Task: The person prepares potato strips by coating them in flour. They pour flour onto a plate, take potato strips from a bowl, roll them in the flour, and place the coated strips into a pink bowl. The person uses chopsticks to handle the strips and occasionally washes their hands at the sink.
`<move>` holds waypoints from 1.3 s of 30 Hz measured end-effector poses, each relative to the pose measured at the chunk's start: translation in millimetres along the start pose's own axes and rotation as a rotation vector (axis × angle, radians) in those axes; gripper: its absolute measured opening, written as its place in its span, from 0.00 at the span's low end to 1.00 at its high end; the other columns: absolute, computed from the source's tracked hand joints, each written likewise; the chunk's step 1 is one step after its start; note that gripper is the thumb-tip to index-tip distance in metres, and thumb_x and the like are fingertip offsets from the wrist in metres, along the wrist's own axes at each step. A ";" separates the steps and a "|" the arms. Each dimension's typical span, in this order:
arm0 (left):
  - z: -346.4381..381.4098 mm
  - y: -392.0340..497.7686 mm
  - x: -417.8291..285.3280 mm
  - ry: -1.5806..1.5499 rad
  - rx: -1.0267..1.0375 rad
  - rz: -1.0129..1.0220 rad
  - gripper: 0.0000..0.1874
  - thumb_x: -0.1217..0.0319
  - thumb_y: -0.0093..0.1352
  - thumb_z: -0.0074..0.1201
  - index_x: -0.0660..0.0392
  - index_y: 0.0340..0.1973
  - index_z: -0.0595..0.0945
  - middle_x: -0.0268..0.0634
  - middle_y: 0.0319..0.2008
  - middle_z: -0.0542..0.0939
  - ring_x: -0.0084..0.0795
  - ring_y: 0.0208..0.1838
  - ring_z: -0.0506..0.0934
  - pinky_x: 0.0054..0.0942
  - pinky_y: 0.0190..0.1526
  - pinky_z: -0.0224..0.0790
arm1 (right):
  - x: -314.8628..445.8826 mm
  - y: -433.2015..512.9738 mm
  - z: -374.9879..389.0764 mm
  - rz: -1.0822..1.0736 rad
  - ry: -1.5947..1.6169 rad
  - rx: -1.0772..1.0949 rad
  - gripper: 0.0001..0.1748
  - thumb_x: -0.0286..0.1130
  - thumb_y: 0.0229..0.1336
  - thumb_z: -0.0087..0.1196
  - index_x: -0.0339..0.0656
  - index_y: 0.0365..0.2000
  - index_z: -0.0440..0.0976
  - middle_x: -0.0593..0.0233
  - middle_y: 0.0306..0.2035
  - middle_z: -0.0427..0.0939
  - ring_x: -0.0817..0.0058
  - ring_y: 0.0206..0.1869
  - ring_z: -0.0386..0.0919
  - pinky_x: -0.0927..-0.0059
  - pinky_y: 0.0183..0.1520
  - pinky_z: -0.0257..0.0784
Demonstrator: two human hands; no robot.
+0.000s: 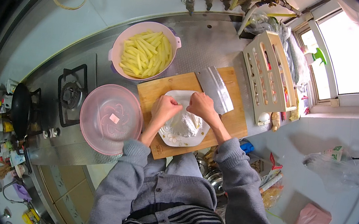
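My left hand (166, 108) and my right hand (201, 106) are above a white octagonal plate (176, 140) with a flower pattern. On the plate lies a heap of white powder (188, 125). The fingers of both hands are curled near each other; whether they pinch anything small cannot be told. The plate rests on a wooden cutting board (155, 89). A wide-bladed cleaver (217, 89) lies on the board behind my right hand, its handle hidden. Peeled pale yellow sticks, apparently potato, (146, 54) fill a pink colander (118, 42) at the back.
A pink-rimmed translucent plastic bowl or lid (109, 137) lies left of the board. Further left are a gas burner (71, 94) and a black wok (20, 111). On the right stands a cream egg rack (268, 99), with a ginger root (276, 121) beside it. The counter's front edge is near my body.
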State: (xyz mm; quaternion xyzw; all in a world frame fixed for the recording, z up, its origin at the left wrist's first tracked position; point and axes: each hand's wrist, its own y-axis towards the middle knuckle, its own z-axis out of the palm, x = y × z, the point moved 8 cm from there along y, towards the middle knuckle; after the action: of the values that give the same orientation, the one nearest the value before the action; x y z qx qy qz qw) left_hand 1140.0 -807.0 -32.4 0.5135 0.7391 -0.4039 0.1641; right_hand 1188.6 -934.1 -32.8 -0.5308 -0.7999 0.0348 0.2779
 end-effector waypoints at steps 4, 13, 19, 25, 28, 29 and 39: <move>-12.2 -29.7 0.2 -0.195 -0.137 0.185 0.12 0.65 0.53 0.60 0.60 0.27 0.82 0.42 0.25 0.80 0.36 0.25 0.77 0.31 0.29 0.68 | -2.6 -23.9 -18.5 -0.066 0.136 -0.144 0.09 0.29 0.37 0.56 0.38 0.25 0.77 0.56 0.25 0.78 0.57 0.30 0.77 0.62 0.33 0.73; -16.3 -118.8 6.5 -0.141 -0.195 0.524 0.08 0.74 0.57 0.59 0.60 0.32 0.79 0.37 0.32 0.77 0.30 0.29 0.77 0.25 0.29 0.70 | 7.2 -110.0 -39.2 -0.341 0.274 -0.482 0.05 0.22 0.44 0.55 0.36 0.27 0.74 0.60 0.26 0.74 0.63 0.32 0.74 0.66 0.33 0.72; -1.4 -147.7 -3.4 0.196 -0.259 0.999 0.09 0.78 0.55 0.57 0.63 0.32 0.78 0.37 0.31 0.77 0.33 0.33 0.77 0.28 0.33 0.73 | 8.7 -134.4 -28.7 -0.356 0.347 -0.564 0.11 0.18 0.43 0.56 0.36 0.32 0.74 0.59 0.32 0.76 0.63 0.34 0.77 0.69 0.35 0.74; 23.0 -146.9 -7.0 0.314 -0.142 1.118 0.09 0.76 0.54 0.53 0.62 0.31 0.79 0.36 0.31 0.77 0.31 0.35 0.76 0.25 0.35 0.72 | -7.3 -145.9 -22.7 -0.223 0.389 -0.637 0.09 0.18 0.45 0.56 0.36 0.31 0.74 0.59 0.33 0.77 0.63 0.34 0.78 0.70 0.36 0.74; 27.3 -150.3 -19.3 0.306 -0.168 1.189 0.09 0.75 0.54 0.53 0.62 0.31 0.79 0.35 0.31 0.76 0.30 0.34 0.76 0.24 0.34 0.72 | -14.7 -145.4 -20.5 -0.149 0.427 -0.630 0.09 0.18 0.45 0.56 0.36 0.31 0.75 0.59 0.33 0.78 0.64 0.35 0.78 0.72 0.38 0.74; 28.8 -148.5 -22.8 0.289 -0.140 1.182 0.09 0.76 0.54 0.54 0.62 0.31 0.79 0.36 0.31 0.77 0.32 0.34 0.76 0.25 0.34 0.72 | -16.2 -144.4 -19.4 -0.130 0.432 -0.620 0.09 0.18 0.45 0.56 0.36 0.31 0.76 0.60 0.34 0.78 0.65 0.35 0.79 0.73 0.38 0.74; 14.7 -91.7 39.8 -0.769 -0.054 0.100 0.08 0.74 0.61 0.59 0.65 0.34 0.80 0.31 0.28 0.80 0.15 0.30 0.74 0.16 0.31 0.66 | -49.0 -137.0 -7.6 0.141 0.787 -0.580 0.07 0.21 0.49 0.55 0.32 0.32 0.76 0.63 0.27 0.79 0.81 0.31 0.78 0.80 0.36 0.73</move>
State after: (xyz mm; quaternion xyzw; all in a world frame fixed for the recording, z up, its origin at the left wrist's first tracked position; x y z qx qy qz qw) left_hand 1039.0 -806.7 -28.4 0.3556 0.6079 -0.5389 0.4623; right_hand 1092.4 -1038.0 1.6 -0.6119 -0.5730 -0.3739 0.3968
